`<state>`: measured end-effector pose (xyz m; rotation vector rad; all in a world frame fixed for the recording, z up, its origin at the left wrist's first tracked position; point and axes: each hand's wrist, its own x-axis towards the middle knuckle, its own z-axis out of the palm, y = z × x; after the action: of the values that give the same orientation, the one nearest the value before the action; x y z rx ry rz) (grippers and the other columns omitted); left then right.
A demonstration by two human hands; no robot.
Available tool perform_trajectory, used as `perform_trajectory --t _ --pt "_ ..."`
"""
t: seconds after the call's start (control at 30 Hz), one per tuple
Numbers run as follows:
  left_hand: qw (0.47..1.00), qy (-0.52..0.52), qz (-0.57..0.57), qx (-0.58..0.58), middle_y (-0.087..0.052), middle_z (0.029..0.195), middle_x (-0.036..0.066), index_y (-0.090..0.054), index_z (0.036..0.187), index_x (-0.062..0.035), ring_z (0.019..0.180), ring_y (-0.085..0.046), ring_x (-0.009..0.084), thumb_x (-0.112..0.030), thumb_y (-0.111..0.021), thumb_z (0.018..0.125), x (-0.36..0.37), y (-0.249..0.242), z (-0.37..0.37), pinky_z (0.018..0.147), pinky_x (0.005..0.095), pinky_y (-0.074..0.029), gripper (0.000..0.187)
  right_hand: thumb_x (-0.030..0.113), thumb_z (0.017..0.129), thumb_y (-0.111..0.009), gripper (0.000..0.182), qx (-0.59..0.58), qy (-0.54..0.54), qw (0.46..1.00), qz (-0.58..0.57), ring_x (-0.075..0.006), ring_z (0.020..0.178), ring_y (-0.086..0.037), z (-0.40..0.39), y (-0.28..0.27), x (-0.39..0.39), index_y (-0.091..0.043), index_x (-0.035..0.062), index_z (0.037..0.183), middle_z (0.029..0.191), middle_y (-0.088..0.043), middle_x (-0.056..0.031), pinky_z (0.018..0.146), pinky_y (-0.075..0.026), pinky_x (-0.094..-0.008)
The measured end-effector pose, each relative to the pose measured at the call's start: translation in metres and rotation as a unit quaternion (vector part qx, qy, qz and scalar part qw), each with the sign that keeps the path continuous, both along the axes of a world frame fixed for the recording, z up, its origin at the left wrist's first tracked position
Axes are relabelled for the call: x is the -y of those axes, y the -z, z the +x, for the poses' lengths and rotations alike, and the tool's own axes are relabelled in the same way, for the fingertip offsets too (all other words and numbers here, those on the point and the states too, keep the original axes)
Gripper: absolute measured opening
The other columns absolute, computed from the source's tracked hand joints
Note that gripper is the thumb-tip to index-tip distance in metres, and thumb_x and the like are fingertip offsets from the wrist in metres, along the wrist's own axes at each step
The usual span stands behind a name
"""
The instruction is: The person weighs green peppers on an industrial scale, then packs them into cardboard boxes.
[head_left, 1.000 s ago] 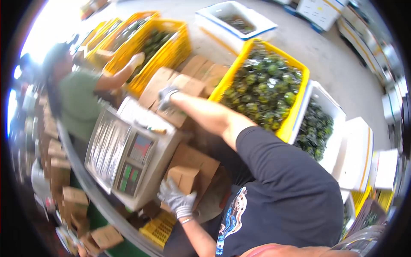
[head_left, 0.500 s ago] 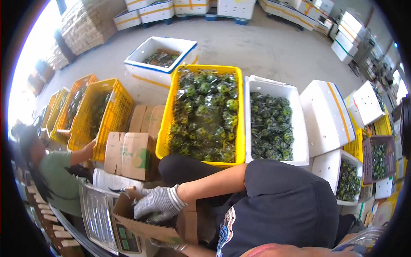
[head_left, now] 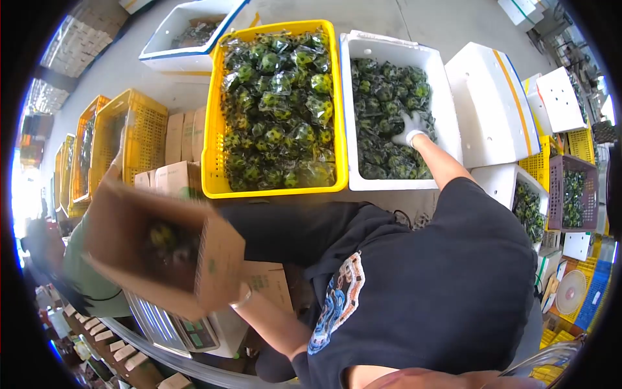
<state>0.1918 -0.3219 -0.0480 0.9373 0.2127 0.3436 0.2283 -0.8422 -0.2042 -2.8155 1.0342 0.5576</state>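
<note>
My right hand, in a pale glove, reaches into the white foam box on the right. Its fingers are spread over small dark-green bundles wrapped in clear plastic. My left hand grips a cardboard box at its near side; most of its fingers are hidden behind the box. The box is tilted with its opening towards me, blurred by motion, and a few yellow-green wrapped pieces show inside. Between the two hands stands a yellow crate full of wrapped green round pieces.
A weighing scale lies below the cardboard box. At the left, a co-worker in a green shirt has a hand at the yellow crates. Folded cartons stand beside them. More foam boxes and a purple crate stand right.
My right hand has left the cardboard box and moved right into the foam box. My left hand has raised and tilted the cardboard box off the scale area. The view has shifted too.
</note>
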Motion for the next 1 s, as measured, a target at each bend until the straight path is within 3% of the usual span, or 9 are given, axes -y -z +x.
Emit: perform_trajectory --t 0.13,0.33,0.4,0.57,0.67,0.7,0.77,0.9,1.0 --pt "0.983 0.128 -0.124 0.052 -0.053 0.123 0.018 -0.037 0.137 -0.009 0.111 -0.051 0.0397 -0.036 -0.062 0.074 0.06 0.018 0.094 0.097 0.0506 -0.042 0.073 0.041 0.055 -0.081 0.1 0.018 0.044 0.993 0.11 -0.041 0.134 -0.022 -0.023 0.027 0.001 -0.031 0.025 0.141 0.148 -0.019 -0.0128 0.106 -0.03 -0.0487" --pt "0.936 0.224 -0.267 0.038 -0.055 0.121 0.017 -0.039 0.137 -0.009 0.109 -0.052 0.0399 -0.039 -0.059 0.077 0.156 0.092 0.13 0.097 0.0506 -0.042 0.07 0.047 0.056 -0.08 0.106 -0.006 -0.002 0.991 -0.136 -0.0357 0.137 -0.02 0.048 0.005 0.052 -0.024 0.0258 0.144 0.148 -0.017 -0.0148 0.106 -0.031 -0.0474" --pt "0.929 0.227 -0.287 0.043 -0.055 0.121 0.017 -0.039 0.136 -0.009 0.109 -0.052 0.0399 -0.041 -0.058 0.078 0.168 0.103 0.116 0.097 0.0507 -0.042 0.069 0.05 0.055 -0.08 0.109 0.038 0.048 0.994 0.085 -0.0396 0.137 -0.018 0.06 0.036 0.104 -0.022 0.0274 0.145 0.151 -0.007 -0.0184 0.108 -0.028 -0.0472" --pt "0.928 0.231 -0.292 -0.006 -0.057 0.119 0.017 -0.042 0.134 -0.0074 0.106 -0.054 0.0362 -0.042 -0.058 0.078 0.17 0.118 0.112 0.096 0.0486 -0.043 0.068 0.058 0.053 -0.078 0.115 -0.092 0.014 0.992 0.089 -0.043 0.134 -0.026 0.092 0.039 0.06 -0.02 0.0267 0.146 0.153 0.0 -0.0184 0.106 -0.033 -0.0508" --pt "0.93 0.234 -0.282 -0.035 -0.058 0.117 0.016 -0.044 0.131 -0.0057 0.105 -0.056 0.0325 -0.043 -0.06 0.076 0.166 0.127 0.115 0.096 0.0466 -0.044 0.068 0.05 0.053 -0.083 0.116 -0.136 0.0 0.988 0.075 -0.0434 0.126 -0.04 0.07 0.026 0.039 -0.019 0.027 0.146 0.153 -0.001 -0.0183 0.101 -0.036 -0.0556" --pt "0.929 0.238 -0.28 -0.048 -0.058 0.117 0.016 -0.045 0.131 -0.0051 0.104 -0.057 0.0313 -0.043 -0.061 0.076 0.165 0.131 0.116 0.096 0.0459 -0.045 0.068 0.046 0.068 -0.076 0.097 -0.151 -0.031 0.986 0.055 -0.0421 0.124 -0.042 0.065 0.02 0.031 -0.022 0.0252 0.146 0.152 -0.003 -0.0184 0.1 -0.037 -0.0559" --pt "0.926 0.244 -0.278 -0.07 -0.059 0.116 0.016 -0.046 0.129 -0.004 0.103 -0.058 0.0288 -0.043 -0.062 0.075 0.164 0.14 0.116 0.095 0.0445 -0.045 0.068 0.041 0.071 -0.073 0.09 -0.128 0.029 0.991 0.018 -0.0403 0.122 -0.045 0.068 0.099 0.055 -0.024 0.0266 0.145 0.151 -0.012 -0.0199 0.098 -0.035 -0.0596" --pt "0.921 0.225 -0.302 -0.098 -0.062 0.109 0.016 -0.049 0.126 -0.0025 0.094 -0.062 0.0288 -0.041 -0.063 0.076 0.149 0.158 0.106 0.089 0.0441 -0.05 0.064 0.003 0.077 -0.061 0.079 -0.13 -0.114 0.985 0.028 -0.0339 0.111 -0.057 0.071 0.121 0.084 -0.026 0.0272 0.144 0.147 -0.028 -0.0142 0.088 -0.049 -0.0436" --pt "0.927 0.235 -0.282 -0.07 -0.064 0.106 0.014 -0.051 0.123 -0.0007 0.088 -0.064 0.0249 -0.036 -0.064 0.077 0.16 0.131 0.107 0.083 0.0373 -0.054 0.059 -0.001 0.071 -0.063 0.086 -0.177 -0.185 0.966 0.021 -0.0331 0.115 -0.054 0.077 0.083 0.076 -0.027 0.0278 0.144 0.146 -0.029 -0.0125 0.088 -0.05 -0.0425"
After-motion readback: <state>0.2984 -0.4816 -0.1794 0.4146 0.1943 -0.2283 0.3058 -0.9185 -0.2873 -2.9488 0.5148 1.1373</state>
